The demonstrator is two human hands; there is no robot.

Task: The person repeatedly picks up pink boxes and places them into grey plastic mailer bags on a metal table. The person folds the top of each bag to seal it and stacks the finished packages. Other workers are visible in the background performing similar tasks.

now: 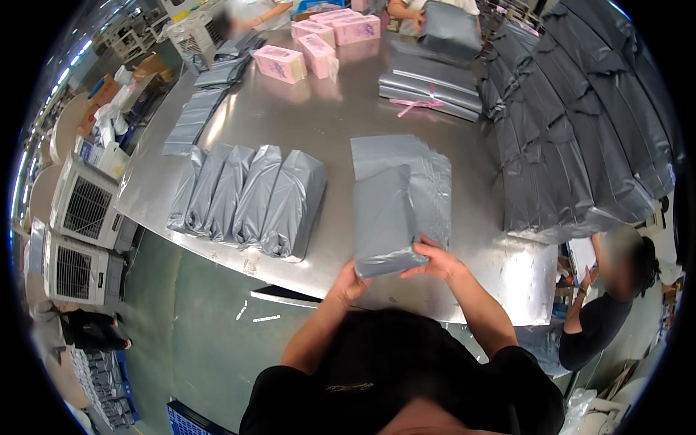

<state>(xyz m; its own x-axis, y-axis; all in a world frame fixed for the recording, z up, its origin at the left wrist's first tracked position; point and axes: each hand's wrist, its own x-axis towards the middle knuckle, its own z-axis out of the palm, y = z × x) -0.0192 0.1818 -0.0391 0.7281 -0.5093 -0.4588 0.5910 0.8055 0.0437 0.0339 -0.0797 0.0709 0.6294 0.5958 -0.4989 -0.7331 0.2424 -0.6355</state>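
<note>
A filled grey plastic mailing bag [383,217] lies between my hands, over a fanned stack of flat grey mailing bags [433,181] on the metal table. At its near left corner, my left hand [351,281] grips the filled bag. My right hand [436,259] holds its near right corner, with the thumb on top. Left of these stands a row of several filled grey mailing bags [279,203], side by side near the table's front edge.
Dark grey packed bags [565,145] are piled high along the right side. Pink packs [281,64] and bundled grey bags [431,83] lie farther back on the metal table [290,116]. People stand across it; another person [605,319] is at the right. Air coolers [81,203] stand left.
</note>
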